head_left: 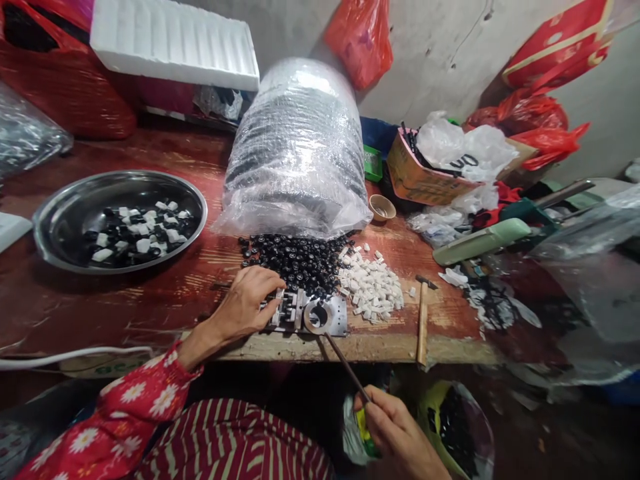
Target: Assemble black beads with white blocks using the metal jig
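Note:
A small metal jig (pixel 340 319) with a round ring lies at the table's front edge. My left hand (pixel 245 297) is curled over the jig's left end, thumb and forefinger against its clamp part; whether a small piece is pinched there is hidden. Below the edge, my right hand (pixel 393 427) is closed around a thin dark rod (pixel 347 370), which slants up to the front of the ring. Behind the jig is a heap of small round black parts (pixel 300 260). Small white blocks (pixel 373 287) are piled to its right.
A steel bowl (pixel 45 247) of black and white pieces stands left. A big plastic-wrapped bundle (pixel 300 147) sits behind the heap. Right are a wooden-handled hammer (pixel 423 327), a small round cup (pixel 381 208), a cardboard box (pixel 420 177) and a pale green tool handle (pixel 483 241).

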Available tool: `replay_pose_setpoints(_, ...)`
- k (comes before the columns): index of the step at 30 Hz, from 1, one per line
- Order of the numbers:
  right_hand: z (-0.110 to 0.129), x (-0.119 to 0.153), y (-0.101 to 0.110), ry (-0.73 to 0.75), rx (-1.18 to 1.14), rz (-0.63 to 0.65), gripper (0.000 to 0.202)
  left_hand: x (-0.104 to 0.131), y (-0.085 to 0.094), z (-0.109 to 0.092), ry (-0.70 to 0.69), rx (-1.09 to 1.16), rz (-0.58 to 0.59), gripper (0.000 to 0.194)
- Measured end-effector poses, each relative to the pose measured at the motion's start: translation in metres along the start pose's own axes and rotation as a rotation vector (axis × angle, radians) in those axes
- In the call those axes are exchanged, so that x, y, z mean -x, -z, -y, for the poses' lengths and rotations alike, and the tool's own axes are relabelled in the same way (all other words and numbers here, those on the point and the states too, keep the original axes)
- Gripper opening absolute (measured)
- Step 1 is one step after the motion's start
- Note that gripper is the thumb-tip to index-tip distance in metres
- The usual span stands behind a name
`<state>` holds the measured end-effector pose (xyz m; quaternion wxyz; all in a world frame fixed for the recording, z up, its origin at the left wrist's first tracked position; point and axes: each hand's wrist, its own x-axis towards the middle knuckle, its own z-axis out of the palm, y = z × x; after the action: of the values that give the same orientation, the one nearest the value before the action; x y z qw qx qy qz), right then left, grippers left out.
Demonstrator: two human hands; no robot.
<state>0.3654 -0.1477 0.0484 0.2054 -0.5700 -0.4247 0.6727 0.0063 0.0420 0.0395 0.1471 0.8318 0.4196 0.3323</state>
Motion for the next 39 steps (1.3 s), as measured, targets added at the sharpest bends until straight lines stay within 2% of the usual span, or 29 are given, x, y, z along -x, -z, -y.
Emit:
replay_pose_setpoints(8,0.000,-0.019,0.063,-0.003,0.027,0.097,0.050,0.002,0.000,0.008,0.008,0.012,0.014,0.012)
replay_pose_setpoints(12,0.006,-0.025,0.083,-0.004,0.038,0.085,0.048,-0.003,0.000,0.008,0.004,0.033,0.033,0.009)
replay_pose_setpoints(18,0.013,-0.029,0.093,-0.033,0.058,0.117,0.051,-0.007,0.002,0.009,-0.032,0.052,0.038,0.011)
replay_pose_setpoints(28,0.014,-0.043,0.128,-0.052,0.089,0.154,0.060,-0.013,0.001,0.000,0.039,0.080,0.087,0.015)
replay_pose_setpoints(30,0.019,-0.044,0.129,-0.067,0.095,0.159,0.062,-0.016,-0.001,-0.005,0.031,0.081,0.081,0.017)
replay_pose_setpoints(34,0.029,-0.042,0.125,-0.087,0.083,0.153,0.062,-0.026,-0.007,-0.016,0.032,0.014,0.123,0.010)
replay_pose_setpoints(39,0.030,-0.041,0.123,-0.095,0.094,0.138,0.062,-0.033,-0.011,-0.020,0.057,-0.014,0.168,0.012)
